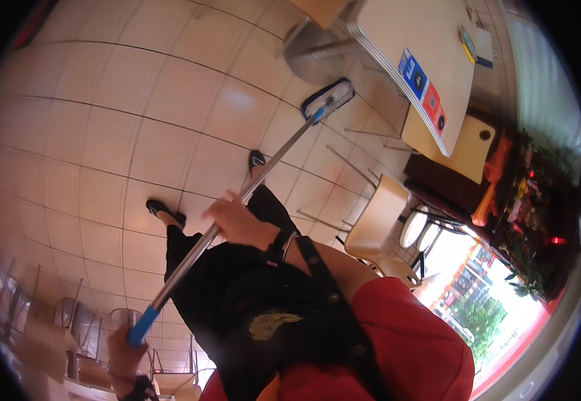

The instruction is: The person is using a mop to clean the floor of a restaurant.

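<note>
A flat mop slants across the view, with a silver pole (pixel 280 155) and a blue grip (pixel 145 325) at its near end. Around that blue grip my left hand (pixel 125 351) is closed. Farther up the pole, near its middle, my right hand (pixel 238 224) wraps over the metal, a dark band on its wrist. The mop's flat head (pixel 328 100), whitish with a dark blue rim, rests on the tiled floor (pixel 190 87) beside the table's base.
A pale table (pixel 414 40) with blue and red stickers along its edge stands at the upper right. Beige chairs (pixel 378 217) with metal legs are to the right. Decorated greenery (pixel 534 220) with red lights lies beyond. More chairs (pixel 43 344) fill the lower left.
</note>
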`<state>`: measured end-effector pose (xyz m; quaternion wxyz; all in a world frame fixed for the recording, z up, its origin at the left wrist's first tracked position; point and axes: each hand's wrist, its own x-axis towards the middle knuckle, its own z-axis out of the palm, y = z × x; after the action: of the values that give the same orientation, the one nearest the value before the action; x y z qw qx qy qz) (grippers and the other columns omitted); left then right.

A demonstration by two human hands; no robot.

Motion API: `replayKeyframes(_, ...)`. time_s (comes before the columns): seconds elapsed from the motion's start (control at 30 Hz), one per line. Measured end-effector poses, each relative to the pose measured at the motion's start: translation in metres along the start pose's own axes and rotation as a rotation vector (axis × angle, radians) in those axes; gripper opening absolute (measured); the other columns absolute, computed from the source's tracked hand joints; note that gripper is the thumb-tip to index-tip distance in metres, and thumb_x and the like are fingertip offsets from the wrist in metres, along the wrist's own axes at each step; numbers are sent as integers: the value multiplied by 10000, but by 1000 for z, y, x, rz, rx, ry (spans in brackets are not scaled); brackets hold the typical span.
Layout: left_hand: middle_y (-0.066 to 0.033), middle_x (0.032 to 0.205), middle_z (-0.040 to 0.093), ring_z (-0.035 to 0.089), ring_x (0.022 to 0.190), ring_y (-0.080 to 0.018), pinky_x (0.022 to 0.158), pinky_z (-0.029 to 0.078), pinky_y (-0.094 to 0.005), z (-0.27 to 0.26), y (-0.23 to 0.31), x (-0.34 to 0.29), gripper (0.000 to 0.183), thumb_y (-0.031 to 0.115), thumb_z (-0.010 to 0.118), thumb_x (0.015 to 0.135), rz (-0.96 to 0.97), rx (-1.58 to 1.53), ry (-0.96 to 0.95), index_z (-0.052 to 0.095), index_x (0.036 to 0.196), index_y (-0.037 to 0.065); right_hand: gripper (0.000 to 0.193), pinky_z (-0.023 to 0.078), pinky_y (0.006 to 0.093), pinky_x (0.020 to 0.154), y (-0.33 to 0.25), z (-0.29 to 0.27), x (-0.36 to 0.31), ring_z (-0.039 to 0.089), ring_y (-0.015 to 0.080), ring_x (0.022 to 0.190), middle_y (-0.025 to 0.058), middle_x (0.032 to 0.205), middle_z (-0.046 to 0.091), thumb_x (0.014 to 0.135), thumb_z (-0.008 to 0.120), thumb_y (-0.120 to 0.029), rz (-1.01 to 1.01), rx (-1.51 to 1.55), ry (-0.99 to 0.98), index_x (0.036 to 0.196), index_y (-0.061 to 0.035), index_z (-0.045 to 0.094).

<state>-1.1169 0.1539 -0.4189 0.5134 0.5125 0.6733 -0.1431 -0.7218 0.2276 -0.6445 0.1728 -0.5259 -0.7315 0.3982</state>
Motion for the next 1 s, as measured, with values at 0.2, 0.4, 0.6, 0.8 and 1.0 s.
replayKeyframes(0.2, -63, 666, 560, 544, 608, -177, 570, 456, -343, -18, -140, -139, 385, 34, 761, 466, -283, -210, 60, 622, 824, 11, 247, 505, 484, 715, -57, 64, 31, 664, 308, 766, 64, 688, 640, 676, 787, -332, -97, -141, -800, 717, -152, 623)
replayKeyframes(0.4, -84, 714, 676, 619, 624, -167, 602, 491, -316, -16, -257, -243, 242, 124, 723, 807, -273, -379, 6, 683, 997, -21, 173, 435, 451, 615, -176, 147, 53, 642, 312, 641, 73, 603, 605, 676, 731, -258, -269, -46, -861, 658, -139, 607)
replayKeyframes(0.6, 17, 659, 516, 475, 592, -114, 523, 397, -285, 75, -272, -195, 399, 94, 769, 445, -596, -791, 118, 621, 804, -1, 127, 384, 493, 838, -158, 186, 134, 606, 277, 846, 66, 746, 608, 675, 706, -196, -389, -270, -735, 721, -122, 613)
replayKeyframes(0.8, -39, 742, 603, 525, 640, -123, 572, 440, -281, 59, -181, -36, 323, -36, 706, 554, -431, -908, 201, 635, 869, -25, 148, 335, 562, 1012, -57, 137, 220, 572, 298, 881, 53, 795, 568, 711, 667, -97, -367, -486, -649, 749, -104, 524)
replayKeyframes(1.0, -69, 700, 598, 548, 625, -144, 585, 460, -297, 47, -53, 155, 343, 6, 749, 605, -167, -933, 23, 632, 926, -25, 125, 356, 671, 905, 99, 25, 320, 567, 350, 936, 116, 916, 603, 680, 653, -63, -241, -737, -549, 788, -110, 610)
